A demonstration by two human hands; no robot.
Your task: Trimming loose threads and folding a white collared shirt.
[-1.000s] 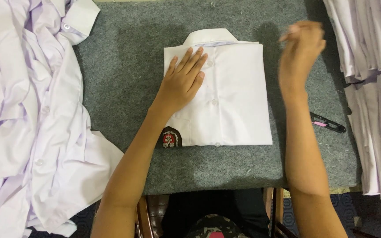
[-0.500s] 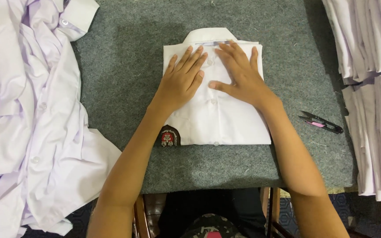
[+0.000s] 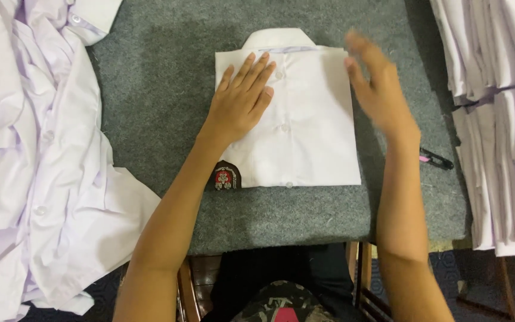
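On grey felt table point(image 3: 168, 71), seen from the head camera: folded white shirt point(image 3: 311, 137), collar away from the body, buttons up. Left hand point(image 3: 239, 104) flat on shirt's left half, fingers together, pressing, holding nothing. Right hand point(image 3: 377, 89) blurred at shirt's right edge, open, fingers loosely spread, probably just above the cloth. Dark embroidered badge point(image 3: 226, 176) at shirt's near-left corner. Small snips point(image 3: 435, 158) right of shirt; stacked folded shirts point(image 3: 496, 119) further right; loose shirt heap point(image 3: 37, 155) left.
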